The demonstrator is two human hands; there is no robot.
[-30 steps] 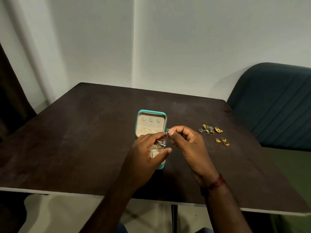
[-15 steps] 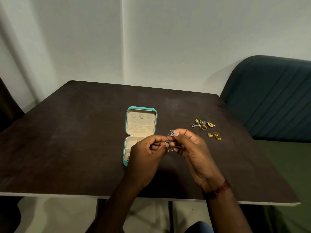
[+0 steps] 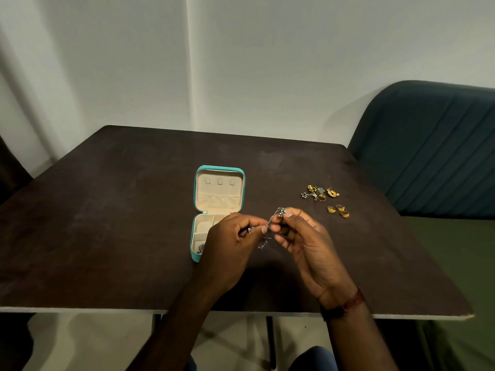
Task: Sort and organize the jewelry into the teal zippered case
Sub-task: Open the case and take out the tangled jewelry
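Note:
The teal zippered case [image 3: 219, 168] lies open on the dark table [image 3: 107, 210], its cream lid flat behind the compartment tray. A small silver piece sits in the tray's near left compartment. My left hand [image 3: 230, 250] covers the tray's right side and pinches one end of a silver chain [image 3: 273, 219]. My right hand [image 3: 308, 242] pinches the chain's other end, where a small silver cluster sticks up above my fingertips. A silver pendant hangs between the two hands, just above the table.
A loose pile of gold and silver jewelry [image 3: 317, 192] lies to the right of the case. Three gold rings [image 3: 338, 211] sit just in front of it. A dark teal chair [image 3: 428, 145] stands at the table's right side. A wall rises behind.
Both hands have drifted right, off the middle of the case, still working the chain between them. The camera view has shifted a little.

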